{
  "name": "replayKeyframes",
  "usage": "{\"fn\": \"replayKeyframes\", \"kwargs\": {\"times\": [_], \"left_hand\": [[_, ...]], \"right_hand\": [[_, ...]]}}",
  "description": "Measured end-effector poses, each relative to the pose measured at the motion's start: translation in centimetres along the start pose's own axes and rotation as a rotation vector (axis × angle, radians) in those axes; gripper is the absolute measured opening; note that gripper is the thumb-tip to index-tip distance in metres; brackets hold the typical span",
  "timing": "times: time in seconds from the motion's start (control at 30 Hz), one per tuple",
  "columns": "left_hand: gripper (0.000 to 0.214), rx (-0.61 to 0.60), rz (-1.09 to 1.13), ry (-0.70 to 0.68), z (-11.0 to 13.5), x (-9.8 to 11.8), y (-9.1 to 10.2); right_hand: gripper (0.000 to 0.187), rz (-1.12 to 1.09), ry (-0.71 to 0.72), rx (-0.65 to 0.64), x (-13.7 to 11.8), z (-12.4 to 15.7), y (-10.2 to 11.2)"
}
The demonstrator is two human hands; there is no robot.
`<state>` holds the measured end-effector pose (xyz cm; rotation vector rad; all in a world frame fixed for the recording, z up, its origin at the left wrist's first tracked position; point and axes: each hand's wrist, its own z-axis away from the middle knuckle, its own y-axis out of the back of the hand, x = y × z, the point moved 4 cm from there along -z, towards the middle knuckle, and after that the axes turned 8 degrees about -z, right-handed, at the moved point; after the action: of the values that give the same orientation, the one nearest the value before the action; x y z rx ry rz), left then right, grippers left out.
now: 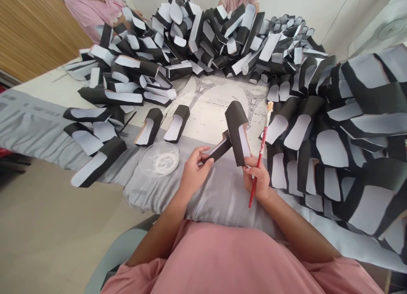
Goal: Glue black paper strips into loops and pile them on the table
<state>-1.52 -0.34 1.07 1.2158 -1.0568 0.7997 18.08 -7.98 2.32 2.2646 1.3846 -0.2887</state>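
Slipper sits pinched in left hand near surface's front edge; right hand clamps second slipper plus brush. Gentleness likely prevents creasing.

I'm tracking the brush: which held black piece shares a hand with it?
The piece in the right hand, which also grips the red brush; the left hand holds only the other piece.
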Motion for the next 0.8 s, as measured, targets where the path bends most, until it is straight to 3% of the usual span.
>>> {"fn": "replayKeyframes", "kwargs": {"times": [0.17,0.3,0.4,0.6,0.8], "left_hand": [[0.036,0.016,-0.004,-0.021,-0.1,0.1,0.0],[0.035,0.071,-0.152,-0.092,0.1,0.2,0.2],[0.043,0.089,-0.378,-0.2,0.5,0.0,-0.2],[0.052,0.001,-0.674,-0.436,1.1,-0.5,-2.3],[0.054,0.012,-0.844,-0.485,1.3,-0.3,-2.5]], "right_hand": [[0.034,0.018,0.009,-0.001,0.2,0.2,-0.2],[0.028,0.162,0.005,-0.021,0.3,0.3,-0.1],[0.024,0.342,0.0,-0.145,0.2,0.1,-0.3],[0.019,0.647,-0.055,-0.489,0.4,0.0,-1.7],[0.023,0.736,-0.03,-0.461,-0.2,-0.1,-2.0]]}}
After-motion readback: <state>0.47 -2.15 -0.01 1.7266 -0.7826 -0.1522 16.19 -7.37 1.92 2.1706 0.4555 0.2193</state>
